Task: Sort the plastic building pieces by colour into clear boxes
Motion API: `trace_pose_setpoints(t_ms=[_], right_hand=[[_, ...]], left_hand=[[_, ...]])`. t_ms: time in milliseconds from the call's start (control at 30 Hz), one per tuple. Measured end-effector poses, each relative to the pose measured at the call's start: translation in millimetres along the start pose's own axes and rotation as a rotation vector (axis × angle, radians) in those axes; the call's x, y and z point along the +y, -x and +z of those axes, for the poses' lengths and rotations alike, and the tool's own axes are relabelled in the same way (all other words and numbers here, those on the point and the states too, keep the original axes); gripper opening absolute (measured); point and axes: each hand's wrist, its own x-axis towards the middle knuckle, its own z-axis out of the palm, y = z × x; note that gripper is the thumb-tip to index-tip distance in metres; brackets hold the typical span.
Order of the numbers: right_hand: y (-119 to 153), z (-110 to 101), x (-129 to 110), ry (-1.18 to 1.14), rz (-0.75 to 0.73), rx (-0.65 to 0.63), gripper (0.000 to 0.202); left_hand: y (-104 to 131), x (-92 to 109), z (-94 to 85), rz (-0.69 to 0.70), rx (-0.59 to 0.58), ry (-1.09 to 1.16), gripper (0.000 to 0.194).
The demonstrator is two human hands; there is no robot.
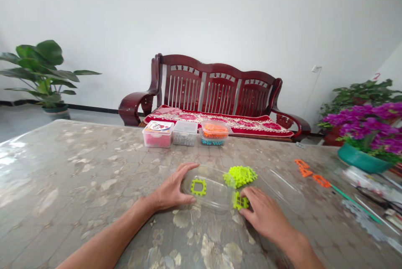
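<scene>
A clear plastic container (216,197) sits on the table before me, with one lime-green square frame piece (198,187) in its left part. Around the container's left end curve the thumb and fingers of my left hand (174,187), holding it. My right hand (262,208) is at the container's right end, its thumb and fingers closed on a few lime-green notched pieces (240,201). Just behind them lies a heap of the same lime-green pieces (241,175). To the right of the heap rests a clear plastic lid (284,187).
Along the table's far edge stand a box of pink pieces (158,135), a tub of grey pieces (185,134) and stacked tubs of orange and blue pieces (215,131). Joined orange pieces (320,181), a green stick (354,203) and a flower pot (362,158) are at right.
</scene>
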Motion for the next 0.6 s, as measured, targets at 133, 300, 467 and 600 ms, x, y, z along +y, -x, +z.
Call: trace_pose_setpoints(t_ms=[133,300,467,600], right_hand=[[2.4,0.6,0.3,0.026,-0.037,0.018,0.018],[4.3,1.4,-3.8,0.050,-0.026,0.015,0.028],[4.0,7.1,-13.2,0.030,-0.078,0.013,0.033],[-1.5,10.1,-24.0,0.012,-0.102,0.032,0.029]], left_hand=[[0.7,-1.7,-3.8,0.020,-0.008,-0.010,0.098],[-1.0,-3.2,-2.3,0.083,-0.017,-0.050,0.102],[0.7,1.4,-0.1,0.116,-0.076,-0.130,0.061],[5.0,14.5,-9.3,0.083,-0.030,-0.304,0.044]])
